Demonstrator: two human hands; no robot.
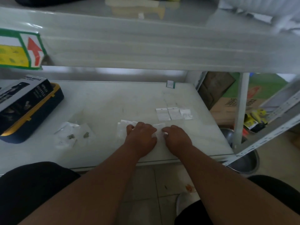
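Note:
Both my hands lie side by side on the white table point(113, 103). My left hand point(140, 135) has curled fingers on a loose stack of small clear plastic bags point(122, 129). My right hand point(176, 138) curls beside it, and between the two hands they pinch one small clear bag point(158, 128). What the fingertips do is blurred. Three small white-topped bags point(173, 113) lie in a row farther back on the right. To the left lie several clear bags with small dark pieces inside point(73, 135).
A black spray-bottle box point(24, 95) rests on a blue and yellow case point(53, 101) at the left. A shelf point(146, 46) overhangs the table. A metal shelf post point(240, 111), a steel bowl point(248, 161) and cardboard boxes point(227, 106) stand at the right.

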